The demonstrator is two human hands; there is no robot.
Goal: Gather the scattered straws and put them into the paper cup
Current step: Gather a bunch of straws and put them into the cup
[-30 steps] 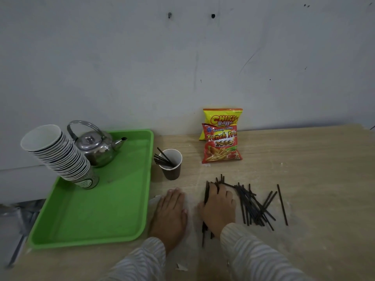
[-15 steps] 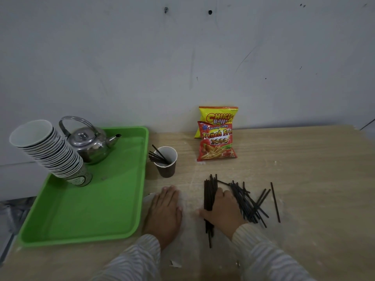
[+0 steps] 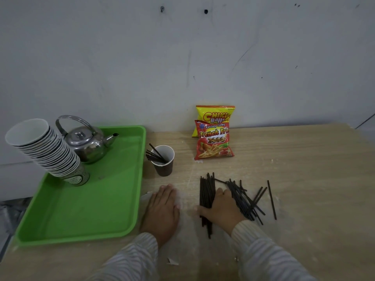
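A brown paper cup (image 3: 164,166) stands upright on the wooden table, with several black straws (image 3: 155,154) leaning out to its left. In front of it my right hand (image 3: 220,209) lies over a bundle of black straws (image 3: 206,194) lined up side by side, thumb at their left, fingers curled on them. More black straws (image 3: 242,197) lie scattered to the right of that hand, and one single straw (image 3: 272,199) lies apart further right. My left hand (image 3: 162,208) rests flat on the table, palm down, holding nothing.
A green tray (image 3: 97,199) at the left holds a steel kettle (image 3: 87,142) and a leaning stack of paper cups (image 3: 44,149). Two snack bags (image 3: 214,136) lean against the wall behind the straws. A scrap of paper (image 3: 172,260) lies near the front edge.
My right hand has drawn a group of straws leftward out of the pile into a neat bundle. The left hand stays flat in place. The camera shifted slightly.
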